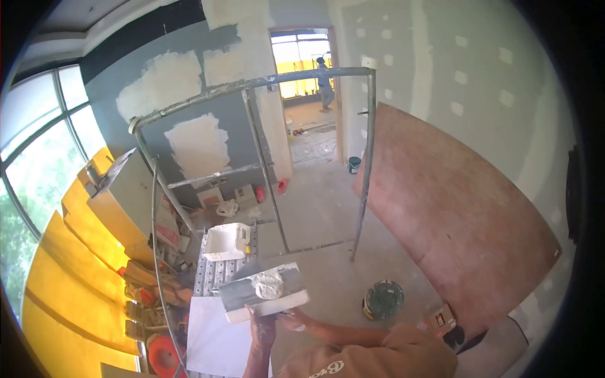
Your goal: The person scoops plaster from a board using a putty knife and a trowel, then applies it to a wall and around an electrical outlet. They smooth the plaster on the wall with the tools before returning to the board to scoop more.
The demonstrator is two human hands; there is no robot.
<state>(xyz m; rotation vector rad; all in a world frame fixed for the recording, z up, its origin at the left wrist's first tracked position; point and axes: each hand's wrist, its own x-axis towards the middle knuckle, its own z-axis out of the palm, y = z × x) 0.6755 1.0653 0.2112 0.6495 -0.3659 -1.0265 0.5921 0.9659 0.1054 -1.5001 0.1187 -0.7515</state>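
A rectangular board point(236, 296) with a grey face and a pale front edge carries a lump of white plaster point(269, 285). My left hand point(262, 327) holds the board from below at its front edge, with fingertips against that edge. My right hand point(293, 320) is at the underside near the board's right part; its fingers are mostly hidden, and what they hold cannot be made out. Beyond the board, a white cut-open container point(225, 242) sits on a perforated metal plank point(210, 274). A white sheet point(217, 337) lies nearer, below the board.
A metal scaffold frame point(370, 145) stands ahead. On the right are a bucket point(383, 300) and a large brown panel point(463, 233) against the wall. Boxes and tools lie at left near a red ring point(165, 356). A person point(325, 85) stands beyond the doorway.
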